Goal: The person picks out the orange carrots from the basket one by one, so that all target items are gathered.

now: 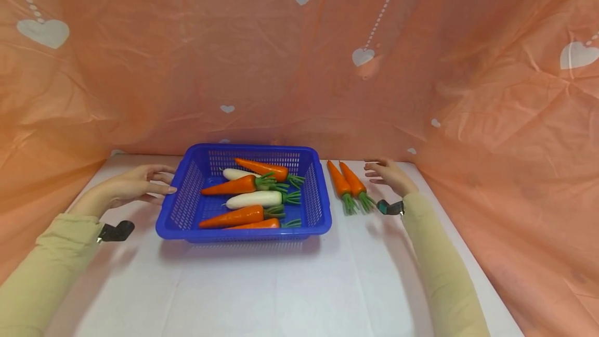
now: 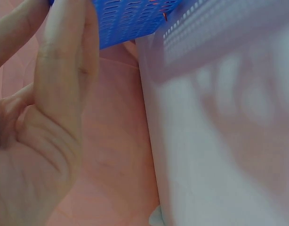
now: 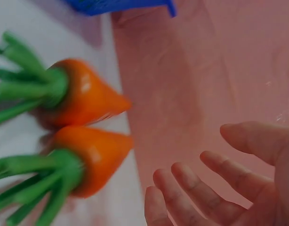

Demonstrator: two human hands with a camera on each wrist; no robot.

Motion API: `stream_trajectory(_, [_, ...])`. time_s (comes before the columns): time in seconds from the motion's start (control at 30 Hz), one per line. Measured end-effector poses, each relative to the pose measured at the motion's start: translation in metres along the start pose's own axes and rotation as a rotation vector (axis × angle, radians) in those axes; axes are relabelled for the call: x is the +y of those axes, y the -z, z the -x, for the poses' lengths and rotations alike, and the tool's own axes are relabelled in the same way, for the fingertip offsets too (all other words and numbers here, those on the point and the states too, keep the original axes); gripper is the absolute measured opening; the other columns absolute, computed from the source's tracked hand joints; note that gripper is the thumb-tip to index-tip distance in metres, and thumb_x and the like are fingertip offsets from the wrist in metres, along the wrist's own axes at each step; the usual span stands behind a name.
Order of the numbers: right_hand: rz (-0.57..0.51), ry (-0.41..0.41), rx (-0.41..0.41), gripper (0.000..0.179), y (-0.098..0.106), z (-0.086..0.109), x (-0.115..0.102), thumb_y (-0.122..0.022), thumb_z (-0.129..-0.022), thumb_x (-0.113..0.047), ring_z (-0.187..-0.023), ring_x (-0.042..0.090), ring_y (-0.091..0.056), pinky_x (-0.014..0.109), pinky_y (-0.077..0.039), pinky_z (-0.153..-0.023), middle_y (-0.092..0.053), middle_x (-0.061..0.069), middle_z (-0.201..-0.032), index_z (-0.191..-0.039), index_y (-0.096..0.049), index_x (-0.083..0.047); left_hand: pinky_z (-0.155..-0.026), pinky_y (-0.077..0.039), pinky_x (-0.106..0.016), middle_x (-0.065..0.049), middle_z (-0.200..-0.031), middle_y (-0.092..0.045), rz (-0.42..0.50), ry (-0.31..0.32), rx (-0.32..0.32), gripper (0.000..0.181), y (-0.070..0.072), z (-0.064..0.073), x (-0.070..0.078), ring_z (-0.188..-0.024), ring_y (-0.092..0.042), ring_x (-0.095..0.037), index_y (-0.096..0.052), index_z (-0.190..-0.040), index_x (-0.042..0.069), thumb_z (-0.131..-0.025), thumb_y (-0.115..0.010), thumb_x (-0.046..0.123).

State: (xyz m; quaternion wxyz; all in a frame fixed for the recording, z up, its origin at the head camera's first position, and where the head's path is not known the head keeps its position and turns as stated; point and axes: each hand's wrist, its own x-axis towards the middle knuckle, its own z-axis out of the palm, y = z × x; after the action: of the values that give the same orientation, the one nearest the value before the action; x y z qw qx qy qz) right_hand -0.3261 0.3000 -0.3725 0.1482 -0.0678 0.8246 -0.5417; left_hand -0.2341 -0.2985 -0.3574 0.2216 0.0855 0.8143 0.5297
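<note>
Left hand: the left hand (image 1: 140,185) hovers just beside the left wall of the basket, fingers stretched out and relaxed toward it; its grip is wide and holds nothing. In the left wrist view the hand (image 2: 45,117) fills the left side, fingertips close to the blue mesh; whether they touch it cannot be told.
Left sleeve: a pale yellow-green sleeve (image 1: 42,269) covers the forearm, with a small black wrist device (image 1: 116,231) under it.
Basket: a blue plastic mesh basket (image 1: 180,207) stands on the white tabletop (image 1: 262,290), left of middle.
Basket contents: four orange toy carrots, one of them (image 1: 232,186) near the middle, and two white toy radishes, one (image 1: 255,199) just below it; all lie flat, green tops pointing right.
Loose carrots: two toy carrots (image 1: 348,185) lie side by side, touching, on the tabletop just right of the basket, tips to the back, green tops to the front. The right wrist view shows their orange bodies (image 3: 88,127) and green stems.
Right hand: the right hand (image 1: 388,175) is near the loose carrots on their right, apart from them, fingers loosely spread; its grip is wide and holds nothing. Close up, the fingers (image 3: 201,197) are slightly curved.
Backdrop: orange cloth with white hearts (image 1: 468,66) hangs behind and at both sides.
</note>
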Motion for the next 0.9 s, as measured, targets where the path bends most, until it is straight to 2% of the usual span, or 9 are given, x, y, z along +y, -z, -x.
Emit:
stream_trajectory(0.37, [0.023,0.105,-0.025,0.046,-0.010,-0.008,-0.049,-0.048,-0.102,-0.024,-0.121,0.040,-0.048,0.049,-0.040,-0.101,-0.045,0.023,-0.136,-0.142,-0.041,-0.003,-0.082,-0.055,-0.042,-0.028,-0.126,-0.047,-0.005,0.002,-0.007,0.075,0.000,0.001,0.000,-0.097,-0.063,-0.023,-0.014,-0.143,-0.014,-0.093,-0.063,0.013])
stream_trajectory(0.53, [0.064,0.151,-0.057,0.047,-0.028,-0.013,-0.074,-0.050,-0.101,-0.024,-0.117,0.037,-0.052,0.049,-0.042,-0.100,-0.048,0.021,-0.135,-0.141,-0.042,-0.003,-0.080,-0.056,-0.041,-0.027,-0.123,-0.051,-0.012,-0.002,-0.004,0.073,0.000,0.002,-0.001,-0.096,-0.063,-0.023,-0.017,-0.142,-0.014,-0.092,-0.063,0.013])
stream_trajectory(0.77, [0.104,0.238,-0.119,0.046,-0.059,-0.021,-0.104,-0.056,-0.098,-0.023,-0.114,0.034,-0.054,0.050,-0.043,-0.099,-0.050,0.018,-0.134,-0.139,-0.046,-0.004,-0.082,-0.055,-0.043,-0.030,-0.129,-0.045,0.003,0.008,-0.009,0.077,0.000,0.002,0.000,-0.100,-0.062,-0.026,-0.014,-0.144,-0.013,-0.092,-0.064,0.014])
stream_trajectory(0.9, [0.091,0.250,-0.179,0.045,-0.079,-0.025,-0.117,-0.056,-0.098,-0.022,-0.117,0.037,-0.052,0.052,-0.042,-0.099,-0.052,0.018,-0.132,-0.139,-0.047,-0.006,-0.082,-0.055,-0.043,-0.029,-0.127,-0.046,0.003,0.004,-0.009,0.077,0.001,0.001,0.001,-0.100,-0.061,-0.026,-0.015,-0.144,-0.013,-0.092,-0.065,0.014])
